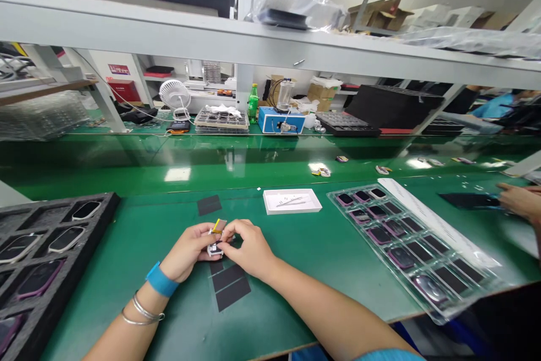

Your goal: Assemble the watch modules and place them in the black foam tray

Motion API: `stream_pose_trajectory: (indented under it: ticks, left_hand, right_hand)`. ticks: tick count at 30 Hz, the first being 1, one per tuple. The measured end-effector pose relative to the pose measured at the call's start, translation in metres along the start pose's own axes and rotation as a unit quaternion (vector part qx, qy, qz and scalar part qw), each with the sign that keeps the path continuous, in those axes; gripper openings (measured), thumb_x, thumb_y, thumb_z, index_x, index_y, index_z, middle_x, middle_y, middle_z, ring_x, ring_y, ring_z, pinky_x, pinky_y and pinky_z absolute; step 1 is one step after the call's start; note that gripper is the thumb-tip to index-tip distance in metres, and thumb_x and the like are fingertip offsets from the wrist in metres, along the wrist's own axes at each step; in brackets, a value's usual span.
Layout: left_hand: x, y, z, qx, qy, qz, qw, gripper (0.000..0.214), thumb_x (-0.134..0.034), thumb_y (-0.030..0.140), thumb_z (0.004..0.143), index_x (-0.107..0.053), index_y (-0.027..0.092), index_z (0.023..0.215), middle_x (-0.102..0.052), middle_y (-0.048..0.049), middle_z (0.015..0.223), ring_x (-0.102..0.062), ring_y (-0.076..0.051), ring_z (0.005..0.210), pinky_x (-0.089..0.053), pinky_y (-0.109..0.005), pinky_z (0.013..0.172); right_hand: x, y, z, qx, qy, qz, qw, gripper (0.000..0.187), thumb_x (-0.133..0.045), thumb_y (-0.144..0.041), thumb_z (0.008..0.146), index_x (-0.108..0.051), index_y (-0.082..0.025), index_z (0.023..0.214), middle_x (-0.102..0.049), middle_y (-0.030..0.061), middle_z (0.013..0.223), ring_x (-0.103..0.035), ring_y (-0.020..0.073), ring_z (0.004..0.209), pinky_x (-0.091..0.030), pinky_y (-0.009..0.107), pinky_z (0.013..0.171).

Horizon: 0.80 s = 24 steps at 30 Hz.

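Both my hands meet over the green mat near the table's front middle. My left hand [190,248], with a blue wristband and silver bangles, is closed round a small white device part [214,249]. A little yellow-edged flat piece [218,226] sticks up from it. My right hand [249,248] pinches the same small part from the right, fingers pressed together. Dark rectangular pads [230,285] lie on the mat just under my hands.
A black foam tray [59,271] with several white-rimmed devices sits at the left. A clear plastic tray [460,293] with several dark devices lies at the right. A white dish [291,201] with tweezers stands ahead. Another person's hand [518,200] works at the far right.
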<state>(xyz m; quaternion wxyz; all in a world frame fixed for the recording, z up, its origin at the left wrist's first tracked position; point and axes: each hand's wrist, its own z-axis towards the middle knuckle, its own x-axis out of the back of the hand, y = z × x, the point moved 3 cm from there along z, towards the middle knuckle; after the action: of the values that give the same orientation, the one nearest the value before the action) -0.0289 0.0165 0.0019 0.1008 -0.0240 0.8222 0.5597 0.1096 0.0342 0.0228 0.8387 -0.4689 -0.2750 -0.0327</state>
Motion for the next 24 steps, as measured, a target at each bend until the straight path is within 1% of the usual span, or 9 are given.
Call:
stream_pose_trajectory:
  ticks: [7, 13, 17, 19, 20, 22, 23, 24]
  left_hand:
    - [0.001, 0.000, 0.001, 0.001, 0.006, 0.002, 1.000, 0.027, -0.071, 0.031, 0.066, -0.065, 0.014, 0.087, -0.066, -0.0046, 0.076, -0.057, -0.011, 0.060, -0.053, -0.027, 0.062]
    - [0.001, -0.002, 0.002, 0.000, 0.013, -0.011, 1.000, 0.029, -0.073, 0.031, 0.063, -0.065, 0.014, 0.086, -0.065, -0.0035, 0.075, -0.057, -0.012, 0.060, -0.053, -0.027, 0.063]
    - [0.001, -0.001, 0.001, -0.011, 0.024, -0.028, 0.999, 0.028, -0.073, 0.029, 0.062, -0.065, 0.015, 0.085, -0.062, -0.0011, 0.070, -0.057, -0.011, 0.060, -0.053, -0.027, 0.063]
    - [0.000, 0.000, 0.001, -0.013, 0.027, -0.023, 0.999, 0.027, -0.073, 0.028, 0.062, -0.065, 0.015, 0.085, -0.062, -0.0006, 0.069, -0.057, -0.011, 0.058, -0.053, -0.027, 0.061]
    - [0.000, 0.000, 0.001, -0.011, 0.028, -0.016, 0.999, 0.027, -0.073, 0.029, 0.062, -0.065, 0.015, 0.084, -0.063, -0.0009, 0.069, -0.057, -0.012, 0.058, -0.053, -0.027, 0.060]
    - [-0.001, 0.000, 0.000, -0.005, 0.027, -0.001, 1.000, 0.029, -0.073, 0.030, 0.062, -0.065, 0.015, 0.085, -0.064, -0.0022, 0.069, -0.059, -0.014, 0.060, -0.052, -0.026, 0.057]
    - [-0.002, 0.000, 0.000, -0.003, 0.024, 0.006, 1.000, 0.030, -0.073, 0.030, 0.062, -0.066, 0.014, 0.086, -0.065, -0.0031, 0.070, -0.060, -0.015, 0.061, -0.052, -0.026, 0.056]
    - [-0.002, -0.001, 0.000, 0.000, 0.020, 0.012, 1.000, 0.031, -0.073, 0.030, 0.062, -0.066, 0.014, 0.088, -0.065, -0.0038, 0.070, -0.060, -0.016, 0.063, -0.052, -0.026, 0.055]
  right_hand:
    - [-0.001, 0.000, -0.001, 0.028, 0.009, -0.017, 0.999, 0.018, -0.067, -0.007, 0.066, -0.055, -0.021, 0.070, -0.064, -0.0032, 0.071, -0.058, 0.0142, 0.072, -0.042, 0.028, 0.077]
    - [-0.006, 0.004, -0.002, 0.066, 0.002, -0.044, 0.997, 0.016, -0.065, -0.009, 0.070, -0.055, -0.021, 0.073, -0.065, -0.0020, 0.073, -0.057, 0.0144, 0.072, -0.041, 0.030, 0.079]
    - [-0.007, 0.000, -0.005, 0.078, -0.007, -0.099, 0.992, 0.012, -0.061, -0.011, 0.074, -0.056, -0.021, 0.079, -0.062, 0.0021, 0.081, -0.053, 0.0178, 0.082, -0.042, 0.033, 0.079]
    - [-0.004, 0.000, -0.004, 0.065, 0.012, -0.121, 0.991, 0.017, -0.064, -0.014, 0.072, -0.057, -0.020, 0.086, -0.058, 0.0054, 0.091, -0.050, 0.0207, 0.091, -0.042, 0.035, 0.081]
    - [-0.001, 0.002, -0.003, 0.049, 0.022, -0.117, 0.992, 0.024, -0.067, -0.016, 0.070, -0.057, -0.020, 0.091, -0.055, 0.0067, 0.097, -0.049, 0.0216, 0.095, -0.042, 0.036, 0.083]
    - [0.002, 0.007, 0.000, 0.003, 0.021, -0.063, 0.998, 0.040, -0.070, -0.019, 0.067, -0.055, -0.020, 0.104, -0.052, 0.0076, 0.107, -0.050, 0.0207, 0.099, -0.043, 0.035, 0.086]
    - [0.003, 0.011, 0.002, -0.021, 0.007, -0.024, 0.999, 0.043, -0.070, -0.020, 0.068, -0.053, -0.021, 0.108, -0.053, 0.0069, 0.108, -0.052, 0.0191, 0.099, -0.044, 0.034, 0.085]
    - [0.004, 0.013, 0.004, -0.038, -0.011, 0.010, 0.999, 0.040, -0.068, -0.021, 0.071, -0.054, -0.021, 0.108, -0.056, 0.0056, 0.106, -0.054, 0.0172, 0.096, -0.044, 0.032, 0.085]
